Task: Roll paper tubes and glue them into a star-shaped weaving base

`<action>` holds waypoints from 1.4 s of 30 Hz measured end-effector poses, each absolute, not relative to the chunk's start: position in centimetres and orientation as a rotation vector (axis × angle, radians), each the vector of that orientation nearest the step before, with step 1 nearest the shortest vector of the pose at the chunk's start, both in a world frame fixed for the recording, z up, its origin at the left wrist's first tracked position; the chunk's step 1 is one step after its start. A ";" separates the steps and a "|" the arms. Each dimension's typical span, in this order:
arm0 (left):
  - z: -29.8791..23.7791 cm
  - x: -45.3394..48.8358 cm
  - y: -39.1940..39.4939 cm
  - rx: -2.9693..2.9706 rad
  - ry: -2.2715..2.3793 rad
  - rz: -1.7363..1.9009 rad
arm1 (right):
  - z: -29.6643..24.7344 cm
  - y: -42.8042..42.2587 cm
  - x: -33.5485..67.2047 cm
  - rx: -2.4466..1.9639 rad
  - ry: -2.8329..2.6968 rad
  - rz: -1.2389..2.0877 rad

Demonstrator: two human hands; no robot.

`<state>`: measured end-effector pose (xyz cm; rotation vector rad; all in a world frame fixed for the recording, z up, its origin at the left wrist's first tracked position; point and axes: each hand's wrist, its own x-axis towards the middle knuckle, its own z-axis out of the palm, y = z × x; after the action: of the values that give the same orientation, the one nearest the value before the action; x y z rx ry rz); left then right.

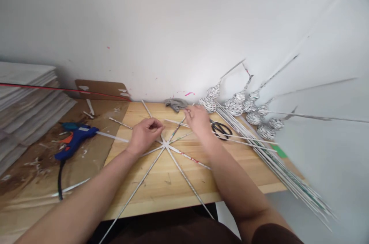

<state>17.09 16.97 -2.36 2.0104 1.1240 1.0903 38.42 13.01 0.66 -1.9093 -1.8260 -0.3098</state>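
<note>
Several thin rolled paper sticks cross in a star on the wooden table. My left hand is curled just left of the star's centre, fingers pinched on one of the sticks. My right hand reaches past the centre toward the back of the table, its fingers closed around the far end of another paper stick.
A blue hot glue gun lies on brown cardboard at the left, its black cord hanging off the front. Black scissors, a bundle of paper sticks, woven paper gourds and a grey cloth sit right and back. Stacked boards stand far left.
</note>
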 end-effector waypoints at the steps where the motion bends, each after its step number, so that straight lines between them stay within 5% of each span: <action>1: -2.7 16.8 17.2 2.038 1.117 1.107 | 1.6 12.6 39.9 -2.006 -1.798 -0.372; 6: -2.8 16.2 17.4 2.078 1.075 1.188 | 5.0 9.0 48.8 -2.532 -1.668 -0.682; 10: -2.1 16.4 17.2 2.075 1.048 1.186 | 5.3 6.4 53.4 -2.832 -1.650 -0.605; 28: -2.8 16.3 17.6 2.106 1.072 1.149 | 7.7 4.1 51.0 -2.720 -1.757 -0.986; 42: -1.8 16.4 17.4 1.791 0.959 1.163 | 2.5 3.5 56.5 -2.862 -1.424 -0.354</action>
<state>16.40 17.35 -1.81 1.7906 0.9592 1.1632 56.52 3.53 2.52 -2.8618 -1.4244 -0.3542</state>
